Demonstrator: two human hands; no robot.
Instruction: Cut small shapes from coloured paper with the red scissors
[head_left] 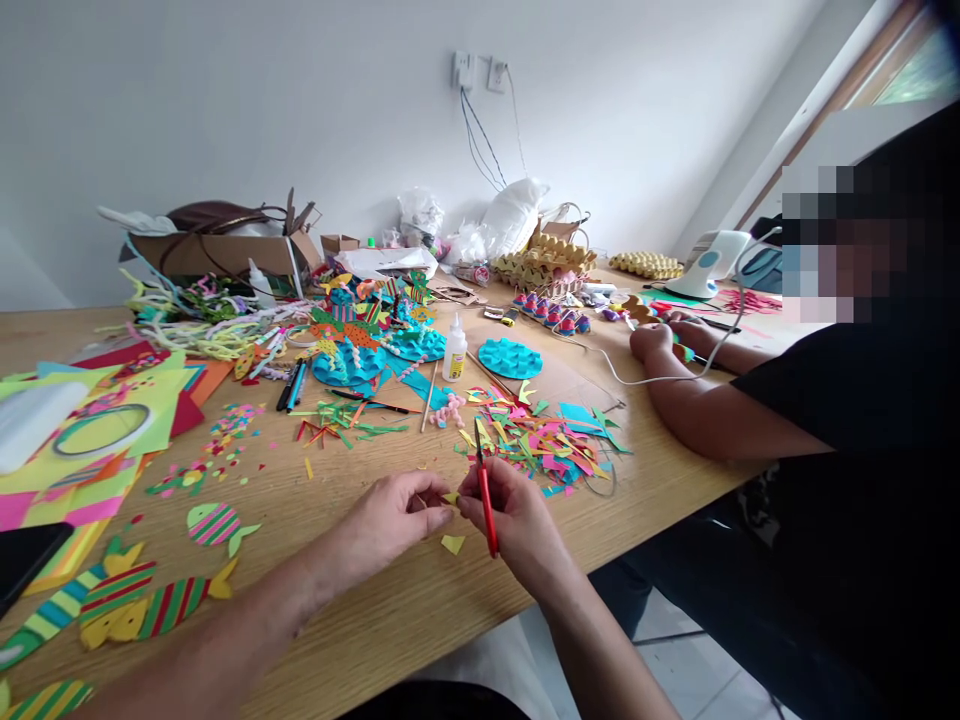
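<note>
Between the fingertips of both hands is a small yellow paper piece, gripped from either side. My left hand pinches its left edge with thumb and finger. My right hand pinches the other edge and also carries red-handled scissors, their dark blades pointing away from me. Another yellow scrap lies on the wooden table just below the fingers. Beyond my right hand spreads a heap of colourful paper scraps. Striped paper fish lie to the left of my left forearm.
A glue bottle stands mid-table beside a turquoise egg-carton disc. Coloured paper sheets and a dark phone are at left. On the right, a co-worker's hands work near a white cable. Egg cartons sit at the back.
</note>
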